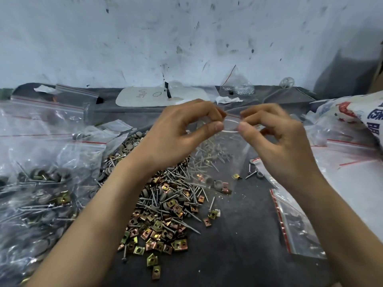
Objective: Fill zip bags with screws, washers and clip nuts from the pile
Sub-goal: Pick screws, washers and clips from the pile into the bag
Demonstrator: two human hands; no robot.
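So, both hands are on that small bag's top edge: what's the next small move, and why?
Probably press the zip closed. The left hand and right hand pinch the mouth of the zip bag, which gapes open, and washers and a clip nut seem to lie at its bottom.

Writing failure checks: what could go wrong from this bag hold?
1. The left hand and right hand pinch only the top edge of the zip bag. Its mouth looks unsealed, so a tilt could spill parts onto the pile below.
2. Pointed screws inside may puncture the thin film.
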